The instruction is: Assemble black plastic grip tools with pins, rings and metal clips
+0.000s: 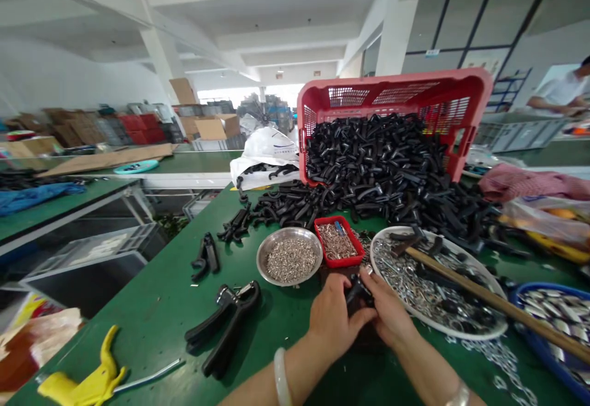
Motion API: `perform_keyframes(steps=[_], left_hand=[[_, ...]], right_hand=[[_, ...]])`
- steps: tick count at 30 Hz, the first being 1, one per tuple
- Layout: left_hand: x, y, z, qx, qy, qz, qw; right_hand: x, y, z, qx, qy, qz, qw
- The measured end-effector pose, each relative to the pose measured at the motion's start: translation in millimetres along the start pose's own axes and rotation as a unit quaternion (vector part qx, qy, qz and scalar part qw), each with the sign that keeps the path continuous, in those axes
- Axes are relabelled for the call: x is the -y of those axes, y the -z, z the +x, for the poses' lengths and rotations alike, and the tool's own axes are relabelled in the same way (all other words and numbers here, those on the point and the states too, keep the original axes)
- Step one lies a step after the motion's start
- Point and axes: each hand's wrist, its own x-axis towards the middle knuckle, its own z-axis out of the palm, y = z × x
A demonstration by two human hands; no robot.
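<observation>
My left hand point(329, 311) is closed round a black plastic handle part point(357, 292) low in the middle of the view. From the other side my right hand point(385, 308) pinches the same part, a small shiny bit showing at its fingertips. Both hands rest over a dark block point(328, 277) on the green table. Just beyond them stand a metal bowl of small metal pins point(290, 260) and a red tray of small rivet-like pieces point(338, 241). A black hand grip with a spring point(225, 326) lies to the left.
A tipped red crate point(396, 79) spills black handles point(378, 166) across the back. On the right, a hammer's wooden handle point(479, 289) crosses a white tray point(495, 330) of metal parts, near a blue basin point(520, 289). A yellow air gun point(87, 381) lies front left; a person point(560, 89) works far right.
</observation>
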Motion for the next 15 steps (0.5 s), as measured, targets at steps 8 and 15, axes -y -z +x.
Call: perform_keyframes(steps=[8, 15], left_hand=[[126, 137.5, 64, -0.075, 0.279, 0.286, 0.914], [239, 195.1, 52, -0.049, 0.419, 0.261, 0.868]], right_hand=[[-22, 16, 17, 0.035, -0.01, -0.069, 0.997], [-26, 16, 18, 0.047, -0.003, -0.103, 0.994]])
